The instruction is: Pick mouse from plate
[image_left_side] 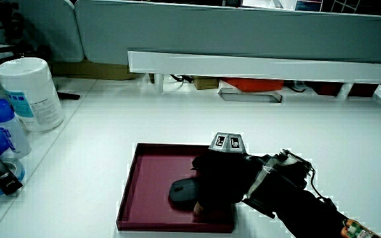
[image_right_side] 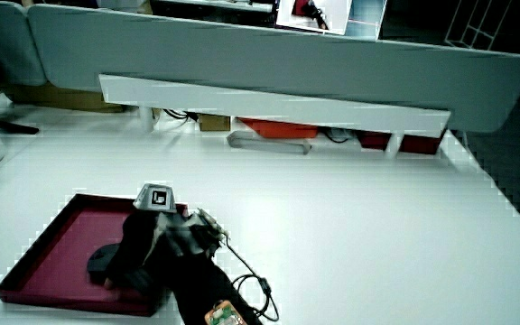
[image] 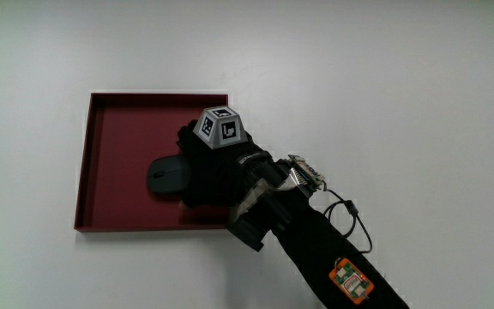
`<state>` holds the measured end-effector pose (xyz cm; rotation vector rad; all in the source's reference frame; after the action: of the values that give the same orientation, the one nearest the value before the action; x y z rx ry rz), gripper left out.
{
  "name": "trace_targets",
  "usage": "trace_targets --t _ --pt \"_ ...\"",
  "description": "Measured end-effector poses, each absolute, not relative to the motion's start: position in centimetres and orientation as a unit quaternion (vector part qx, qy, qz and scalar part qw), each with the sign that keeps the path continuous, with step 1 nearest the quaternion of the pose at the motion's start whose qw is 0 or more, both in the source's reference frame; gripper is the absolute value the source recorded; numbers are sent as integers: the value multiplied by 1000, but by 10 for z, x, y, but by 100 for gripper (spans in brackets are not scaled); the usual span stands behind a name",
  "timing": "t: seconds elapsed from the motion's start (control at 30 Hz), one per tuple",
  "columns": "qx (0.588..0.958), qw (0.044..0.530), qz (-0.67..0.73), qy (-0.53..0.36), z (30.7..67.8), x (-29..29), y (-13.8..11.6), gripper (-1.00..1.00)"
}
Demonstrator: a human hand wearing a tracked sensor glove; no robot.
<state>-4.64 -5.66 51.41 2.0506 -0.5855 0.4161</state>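
A dark grey mouse (image: 166,176) lies in a dark red square plate (image: 93,154) on the white table. The black-gloved hand (image: 217,167), with the patterned cube (image: 221,127) on its back, rests over the end of the mouse nearer the forearm. Its fingers are curled around the mouse, which still sits on the plate floor. Both side views show the mouse (image_left_side: 182,191) (image_right_side: 100,261) poking out from under the hand (image_left_side: 223,178) (image_right_side: 147,239) inside the plate (image_left_side: 151,165) (image_right_side: 52,235). The rest of the mouse is hidden under the glove.
A white wipes canister (image_left_side: 30,92) and a blue-capped bottle (image_left_side: 5,125) stand at the table's edge, apart from the plate. A low white partition (image_left_side: 256,66) runs along the table's end. A thin black cable (image: 354,219) loops beside the forearm.
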Motion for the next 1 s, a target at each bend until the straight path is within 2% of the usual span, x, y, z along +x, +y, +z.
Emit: trace_targets --t 0.07,0.23,0.63,1.0 --pt "839 461 168 -236 514 -47 -56 0" --pt "839 459 160 -243 511 -51 -55 29" --pt "864 407 157 -252 503 -54 -52 100" --pt "870 387 159 -262 500 -54 -52 100"
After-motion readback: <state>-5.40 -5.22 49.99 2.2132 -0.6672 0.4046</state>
